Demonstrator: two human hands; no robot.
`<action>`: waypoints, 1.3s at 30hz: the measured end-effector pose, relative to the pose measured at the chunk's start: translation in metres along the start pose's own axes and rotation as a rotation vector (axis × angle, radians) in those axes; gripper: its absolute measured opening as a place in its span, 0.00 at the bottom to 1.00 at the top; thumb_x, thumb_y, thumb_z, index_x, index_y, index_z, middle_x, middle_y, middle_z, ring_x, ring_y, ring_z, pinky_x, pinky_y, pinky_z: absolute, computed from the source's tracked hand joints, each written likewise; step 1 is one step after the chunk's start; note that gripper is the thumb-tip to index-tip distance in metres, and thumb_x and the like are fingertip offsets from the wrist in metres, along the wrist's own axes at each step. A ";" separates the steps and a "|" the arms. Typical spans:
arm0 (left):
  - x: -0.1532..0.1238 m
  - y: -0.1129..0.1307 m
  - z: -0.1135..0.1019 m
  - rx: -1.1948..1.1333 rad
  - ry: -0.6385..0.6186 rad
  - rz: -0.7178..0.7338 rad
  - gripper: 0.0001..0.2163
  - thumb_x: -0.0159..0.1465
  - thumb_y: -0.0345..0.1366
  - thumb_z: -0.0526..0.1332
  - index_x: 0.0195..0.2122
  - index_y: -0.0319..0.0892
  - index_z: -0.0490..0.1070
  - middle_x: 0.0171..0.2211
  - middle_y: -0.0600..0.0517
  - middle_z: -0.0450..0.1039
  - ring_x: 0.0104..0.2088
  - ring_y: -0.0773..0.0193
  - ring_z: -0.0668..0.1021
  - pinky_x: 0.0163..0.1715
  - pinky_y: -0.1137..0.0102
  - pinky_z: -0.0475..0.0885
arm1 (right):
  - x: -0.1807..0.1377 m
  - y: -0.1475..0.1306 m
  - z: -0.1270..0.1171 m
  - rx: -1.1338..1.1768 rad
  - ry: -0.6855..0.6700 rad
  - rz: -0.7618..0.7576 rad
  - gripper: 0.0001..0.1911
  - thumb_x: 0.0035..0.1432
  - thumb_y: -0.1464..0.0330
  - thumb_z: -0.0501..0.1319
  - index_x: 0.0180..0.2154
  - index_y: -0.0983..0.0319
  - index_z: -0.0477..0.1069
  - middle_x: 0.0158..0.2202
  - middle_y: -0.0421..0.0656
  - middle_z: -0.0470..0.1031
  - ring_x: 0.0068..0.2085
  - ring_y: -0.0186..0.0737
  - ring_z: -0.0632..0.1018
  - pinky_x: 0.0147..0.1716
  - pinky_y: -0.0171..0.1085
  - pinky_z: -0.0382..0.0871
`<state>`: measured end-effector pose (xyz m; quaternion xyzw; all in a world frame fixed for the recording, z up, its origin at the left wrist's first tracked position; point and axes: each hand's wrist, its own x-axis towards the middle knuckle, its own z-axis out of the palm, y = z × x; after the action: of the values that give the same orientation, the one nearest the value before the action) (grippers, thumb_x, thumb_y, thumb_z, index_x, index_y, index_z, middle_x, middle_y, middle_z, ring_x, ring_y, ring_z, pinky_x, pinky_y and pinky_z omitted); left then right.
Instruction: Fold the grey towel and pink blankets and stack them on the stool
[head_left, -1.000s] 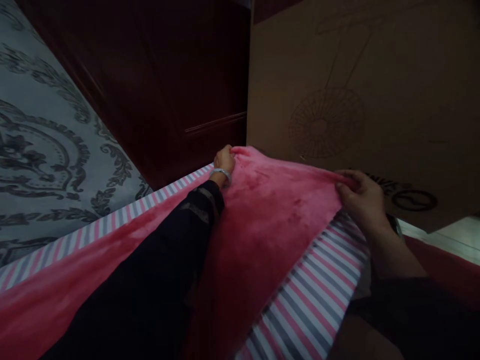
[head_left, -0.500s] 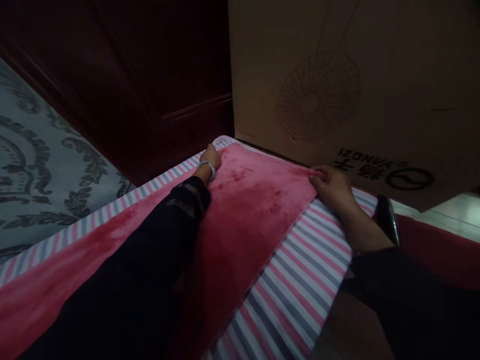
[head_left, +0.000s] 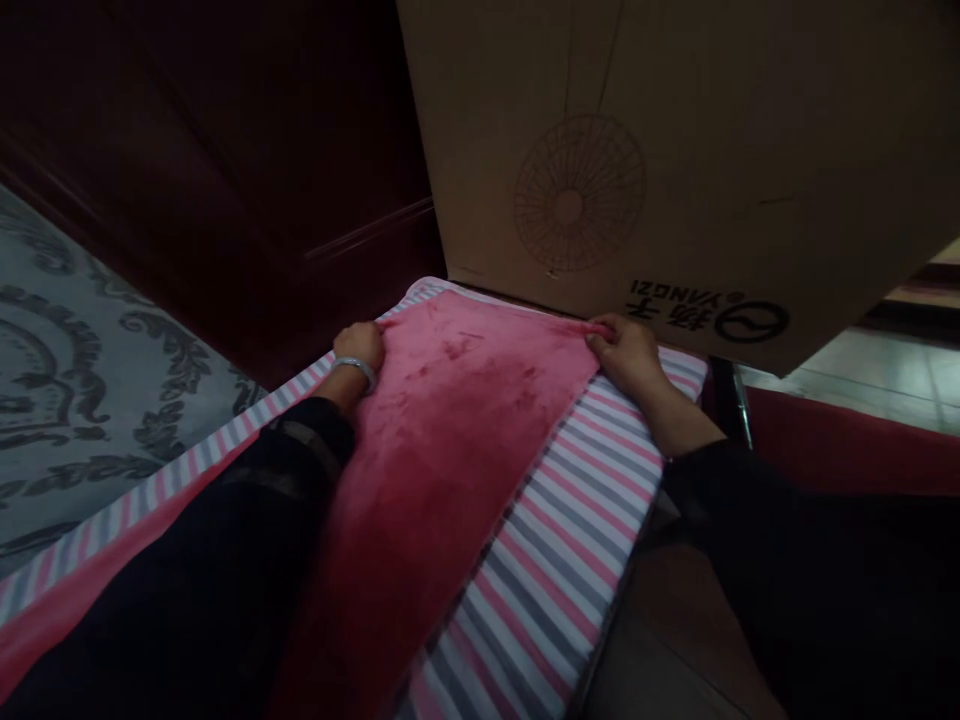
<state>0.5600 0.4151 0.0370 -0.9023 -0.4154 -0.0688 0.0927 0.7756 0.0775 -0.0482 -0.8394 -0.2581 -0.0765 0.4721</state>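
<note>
A pink plush cloth [head_left: 465,400] lies over a cover with pink, grey and white stripes [head_left: 562,530]. At the cloth's left edge my left hand [head_left: 361,350], with a pale bangle at its wrist, is closed on the fabric; its fingertips are hidden. My right hand [head_left: 628,355] pinches the cloth's far right corner between thumb and fingers. Between the two hands the far edge is pulled taut, and faint dark marks show in the pile.
A large cardboard box [head_left: 675,150] printed with a fan stands right behind the far edge. Dark red panelling [head_left: 300,150] rises at the back left, beside patterned grey wallpaper [head_left: 97,370]. Pale floor tiles [head_left: 885,370] show at right.
My left hand has moved nearer along the left edge, drawing the cloth's edge with it. My right hand keeps its pinch on the corner. The whole view has shifted slightly.
</note>
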 end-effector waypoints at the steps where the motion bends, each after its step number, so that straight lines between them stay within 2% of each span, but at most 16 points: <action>1: 0.004 -0.003 0.002 -0.020 0.017 -0.016 0.18 0.72 0.39 0.52 0.51 0.40 0.79 0.42 0.39 0.82 0.48 0.50 0.81 0.46 0.65 0.73 | 0.000 0.000 0.000 0.008 0.005 -0.010 0.16 0.54 0.65 0.61 0.44 0.60 0.77 0.36 0.48 0.80 0.39 0.50 0.77 0.40 0.44 0.70; 7: 0.013 -0.014 0.019 -0.107 0.025 -0.054 0.16 0.70 0.44 0.56 0.45 0.41 0.79 0.41 0.39 0.82 0.43 0.52 0.82 0.43 0.66 0.74 | 0.001 -0.003 -0.002 -0.037 -0.011 0.026 0.16 0.53 0.65 0.61 0.43 0.60 0.78 0.35 0.48 0.80 0.37 0.51 0.77 0.39 0.45 0.69; 12: 0.016 -0.013 0.020 -0.096 0.032 -0.086 0.18 0.71 0.45 0.54 0.47 0.38 0.77 0.44 0.37 0.81 0.48 0.49 0.81 0.45 0.64 0.74 | 0.000 -0.003 -0.001 -0.031 0.008 -0.012 0.15 0.55 0.60 0.60 0.41 0.60 0.77 0.35 0.50 0.80 0.38 0.52 0.77 0.39 0.45 0.69; 17: 0.021 0.020 0.007 -0.110 0.048 0.025 0.23 0.71 0.48 0.52 0.56 0.37 0.73 0.53 0.36 0.77 0.53 0.50 0.79 0.51 0.63 0.73 | 0.002 -0.002 -0.002 0.128 0.042 -0.002 0.20 0.61 0.54 0.50 0.32 0.59 0.73 0.33 0.47 0.77 0.39 0.50 0.76 0.40 0.44 0.67; 21: 0.026 0.057 0.002 -0.070 0.003 0.040 0.22 0.71 0.45 0.54 0.57 0.34 0.73 0.57 0.33 0.73 0.58 0.45 0.76 0.53 0.61 0.72 | 0.003 -0.001 -0.002 0.228 0.000 0.001 0.17 0.57 0.52 0.53 0.28 0.58 0.68 0.29 0.41 0.73 0.35 0.45 0.73 0.36 0.40 0.65; 24: 0.032 0.069 0.000 -0.068 -0.007 0.008 0.18 0.70 0.37 0.54 0.54 0.35 0.76 0.55 0.32 0.75 0.56 0.45 0.77 0.51 0.61 0.73 | 0.001 -0.001 -0.002 0.229 -0.056 -0.002 0.17 0.56 0.51 0.56 0.27 0.57 0.66 0.25 0.39 0.69 0.31 0.42 0.71 0.33 0.38 0.63; 27: 0.039 0.066 -0.003 -0.090 0.036 0.002 0.18 0.71 0.32 0.50 0.56 0.38 0.75 0.52 0.33 0.77 0.54 0.46 0.79 0.49 0.60 0.74 | -0.001 -0.003 -0.003 0.155 -0.064 0.055 0.18 0.56 0.51 0.58 0.26 0.57 0.64 0.23 0.38 0.67 0.28 0.40 0.69 0.30 0.38 0.59; 29: 0.044 0.061 -0.002 -0.103 0.064 0.008 0.18 0.71 0.32 0.49 0.56 0.40 0.75 0.52 0.34 0.77 0.53 0.46 0.80 0.48 0.59 0.74 | -0.002 -0.005 -0.005 0.113 -0.058 0.067 0.18 0.56 0.51 0.58 0.26 0.58 0.63 0.23 0.38 0.66 0.27 0.39 0.68 0.29 0.37 0.58; 32: 0.049 0.057 0.005 -0.108 0.038 0.059 0.17 0.71 0.34 0.50 0.54 0.41 0.75 0.53 0.36 0.77 0.54 0.47 0.79 0.49 0.60 0.73 | -0.002 -0.008 -0.008 0.082 -0.064 0.061 0.18 0.56 0.51 0.59 0.26 0.58 0.63 0.23 0.38 0.66 0.27 0.39 0.67 0.28 0.37 0.56; 36: 0.049 0.061 0.009 -0.106 0.012 0.015 0.16 0.71 0.34 0.52 0.54 0.36 0.73 0.54 0.33 0.76 0.54 0.48 0.79 0.49 0.62 0.73 | -0.003 -0.010 -0.009 0.072 -0.060 0.045 0.18 0.55 0.52 0.60 0.25 0.57 0.63 0.23 0.39 0.67 0.27 0.39 0.67 0.27 0.37 0.56; 39: 0.040 0.058 -0.002 -0.138 -0.029 -0.061 0.19 0.70 0.37 0.54 0.59 0.33 0.67 0.55 0.31 0.75 0.55 0.48 0.79 0.50 0.62 0.73 | -0.004 -0.012 -0.010 0.066 -0.050 0.050 0.16 0.55 0.54 0.60 0.25 0.58 0.64 0.23 0.39 0.68 0.27 0.39 0.68 0.28 0.37 0.57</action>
<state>0.6303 0.4072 0.0407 -0.8943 -0.4384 -0.0870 0.0220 0.7672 0.0727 -0.0357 -0.8313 -0.2512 -0.0350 0.4946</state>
